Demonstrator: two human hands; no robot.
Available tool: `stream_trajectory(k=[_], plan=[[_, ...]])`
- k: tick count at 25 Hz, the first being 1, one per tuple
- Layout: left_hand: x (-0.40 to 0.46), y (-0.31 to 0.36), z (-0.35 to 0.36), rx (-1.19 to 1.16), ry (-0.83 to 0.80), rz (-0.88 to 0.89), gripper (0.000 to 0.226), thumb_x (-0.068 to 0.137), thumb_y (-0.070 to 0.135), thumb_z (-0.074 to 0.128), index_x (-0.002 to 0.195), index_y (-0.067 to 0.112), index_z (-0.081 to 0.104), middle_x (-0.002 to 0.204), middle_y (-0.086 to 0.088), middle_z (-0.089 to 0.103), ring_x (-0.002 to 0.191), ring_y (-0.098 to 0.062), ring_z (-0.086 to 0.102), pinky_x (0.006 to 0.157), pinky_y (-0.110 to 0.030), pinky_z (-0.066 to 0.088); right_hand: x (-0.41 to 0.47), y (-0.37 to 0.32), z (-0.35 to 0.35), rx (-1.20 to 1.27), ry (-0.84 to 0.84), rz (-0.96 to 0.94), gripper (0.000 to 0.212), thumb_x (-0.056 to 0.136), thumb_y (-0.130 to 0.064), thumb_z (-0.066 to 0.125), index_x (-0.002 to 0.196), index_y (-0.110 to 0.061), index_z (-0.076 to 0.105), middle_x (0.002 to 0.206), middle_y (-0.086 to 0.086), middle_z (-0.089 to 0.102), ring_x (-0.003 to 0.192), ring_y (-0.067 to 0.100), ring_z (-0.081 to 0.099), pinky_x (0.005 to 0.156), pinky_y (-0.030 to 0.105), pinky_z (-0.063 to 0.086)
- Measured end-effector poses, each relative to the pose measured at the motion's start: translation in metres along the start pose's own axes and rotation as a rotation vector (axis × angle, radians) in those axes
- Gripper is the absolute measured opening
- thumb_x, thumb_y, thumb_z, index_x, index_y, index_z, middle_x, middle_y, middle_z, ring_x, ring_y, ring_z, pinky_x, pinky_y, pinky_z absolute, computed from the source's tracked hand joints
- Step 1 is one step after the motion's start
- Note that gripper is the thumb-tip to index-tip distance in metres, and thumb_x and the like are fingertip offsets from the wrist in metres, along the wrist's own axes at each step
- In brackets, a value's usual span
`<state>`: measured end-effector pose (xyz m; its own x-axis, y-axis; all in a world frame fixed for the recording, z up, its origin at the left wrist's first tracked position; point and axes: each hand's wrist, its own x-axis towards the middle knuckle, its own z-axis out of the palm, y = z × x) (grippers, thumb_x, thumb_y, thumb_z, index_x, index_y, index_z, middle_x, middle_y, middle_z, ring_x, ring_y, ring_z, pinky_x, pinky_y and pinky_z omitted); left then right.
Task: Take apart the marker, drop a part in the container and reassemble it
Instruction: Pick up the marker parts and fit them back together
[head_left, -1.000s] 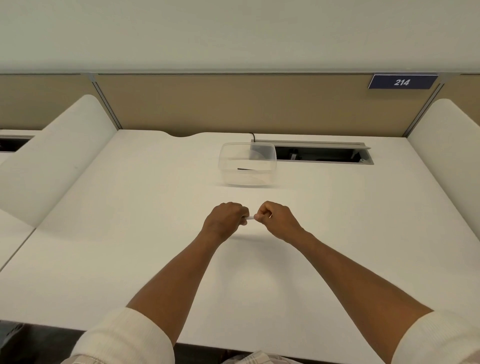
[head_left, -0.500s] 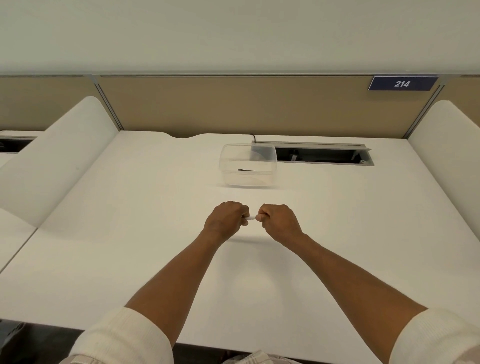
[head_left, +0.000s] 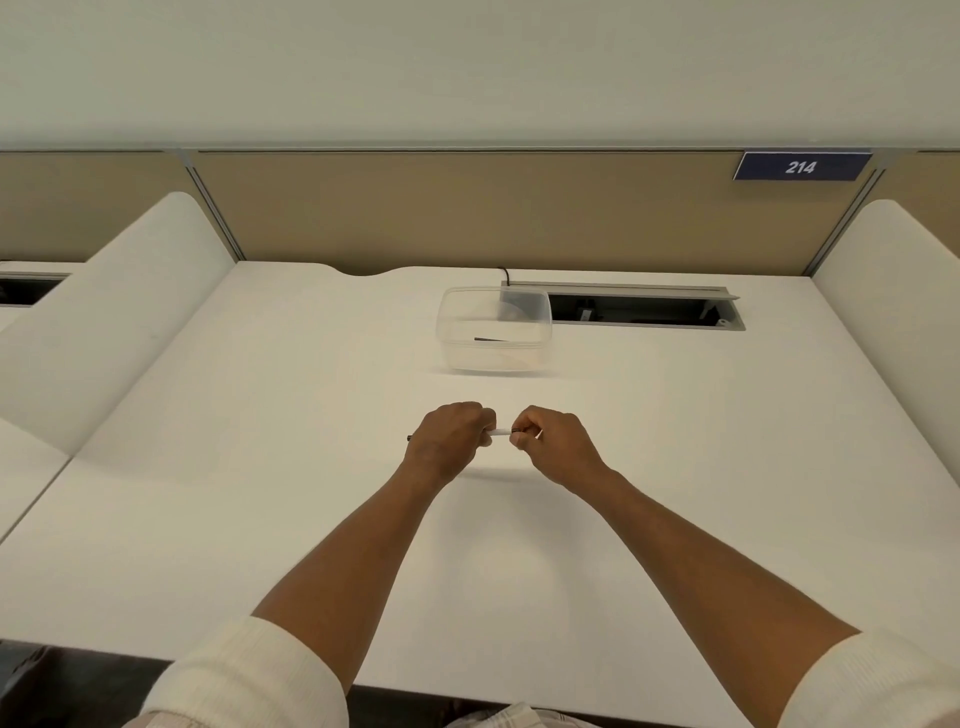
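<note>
White marker (head_left: 502, 431) barrel now shows more between your left hand (head_left: 451, 435) and right hand (head_left: 551, 445), both clamped on it, just before the clear container (head_left: 494, 329): it's separating.

Most of the slim white marker (head_left: 502, 432) was hidden inside the closed left hand (head_left: 451, 435) and right hand (head_left: 551, 441); only a short white stretch between them and a dark tip at left showed. The thin dark part (head_left: 490, 340) inside the clear plastic container (head_left: 493, 358) was too small to identify.
</note>
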<state>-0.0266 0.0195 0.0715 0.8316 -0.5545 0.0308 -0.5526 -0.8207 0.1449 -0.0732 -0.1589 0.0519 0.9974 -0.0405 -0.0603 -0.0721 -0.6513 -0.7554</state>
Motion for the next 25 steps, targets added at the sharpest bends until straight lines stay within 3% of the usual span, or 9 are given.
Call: stream_trajectory(k=[3, 7, 10, 15, 20, 23, 25], plan=[[0.0011, 0.0025, 0.001, -0.024, -0.014, 0.002, 0.005, 0.09, 0.012, 0.061, 0.091, 0.015, 0.065, 0.084, -0.002, 0.064, 0.072, -0.025, 0.055, 0.058, -0.031, 0.036, -0.0035, 0.0032, -0.0018, -0.102, 0.037, -0.06, 0.006, 0.085, -0.029, 0.064, 0.08, -0.027, 0.061, 0.073, -0.011, 0.064, 0.065, 0.012, 0.054, 0.06, 0.031, 0.044], [0.0019, 0.0078, 0.0046, -0.044, -0.058, -0.014, 0.013, 0.087, 0.006, 0.061, 0.091, 0.018, 0.064, 0.085, 0.003, 0.068, 0.068, -0.02, 0.048, 0.058, -0.029, 0.032, -0.0027, 0.0041, -0.0029, -0.304, 0.022, -0.079, 0.013, 0.088, -0.029, 0.06, 0.077, -0.024, 0.055, 0.067, -0.007, 0.06, 0.066, 0.018, 0.053, 0.053, 0.028, 0.035], [0.0033, 0.008, 0.0039, -0.027, -0.069, -0.014, 0.017, 0.084, 0.001, 0.06, 0.09, 0.018, 0.062, 0.084, 0.004, 0.069, 0.067, -0.02, 0.048, 0.055, -0.027, 0.029, -0.0009, 0.0021, -0.0038, -0.271, -0.01, -0.043, 0.015, 0.088, -0.026, 0.062, 0.075, -0.023, 0.055, 0.067, -0.006, 0.061, 0.066, 0.019, 0.053, 0.053, 0.027, 0.034], [0.0039, 0.0075, 0.0021, 0.025, -0.033, 0.006, 0.014, 0.085, 0.002, 0.06, 0.086, 0.015, 0.058, 0.081, 0.001, 0.065, 0.064, -0.021, 0.046, 0.054, -0.029, 0.029, 0.0009, -0.0026, -0.0004, -0.071, -0.025, 0.012, 0.016, 0.088, -0.013, 0.057, 0.074, -0.013, 0.063, 0.068, 0.001, 0.068, 0.065, 0.024, 0.062, 0.064, 0.038, 0.051], [0.0049, 0.0054, -0.0003, 0.054, -0.019, 0.032, 0.013, 0.086, 0.001, 0.059, 0.085, 0.013, 0.057, 0.081, -0.001, 0.064, 0.065, -0.022, 0.047, 0.054, -0.031, 0.031, 0.0039, -0.0057, 0.001, 0.143, -0.098, 0.152, 0.024, 0.093, -0.019, 0.054, 0.073, -0.012, 0.064, 0.064, 0.004, 0.069, 0.048, 0.013, 0.06, 0.047, 0.024, 0.046], [0.0066, 0.0044, 0.0008, 0.065, -0.013, 0.05, 0.012, 0.088, 0.002, 0.057, 0.087, 0.014, 0.058, 0.082, -0.001, 0.061, 0.069, -0.022, 0.049, 0.055, -0.031, 0.03, 0.0054, -0.0042, -0.0031, 0.077, -0.111, 0.09, 0.018, 0.092, -0.021, 0.056, 0.077, -0.012, 0.064, 0.069, 0.004, 0.069, 0.054, 0.015, 0.059, 0.055, 0.029, 0.047], [0.0071, 0.0039, 0.0007, 0.054, -0.018, 0.049, 0.011, 0.091, 0.005, 0.055, 0.09, 0.015, 0.059, 0.085, -0.002, 0.06, 0.071, -0.023, 0.05, 0.056, -0.032, 0.031, 0.0056, -0.0007, -0.0062, -0.128, -0.088, -0.034, 0.017, 0.092, -0.026, 0.057, 0.079, -0.016, 0.059, 0.071, 0.0, 0.064, 0.062, 0.018, 0.055, 0.059, 0.033, 0.043]])
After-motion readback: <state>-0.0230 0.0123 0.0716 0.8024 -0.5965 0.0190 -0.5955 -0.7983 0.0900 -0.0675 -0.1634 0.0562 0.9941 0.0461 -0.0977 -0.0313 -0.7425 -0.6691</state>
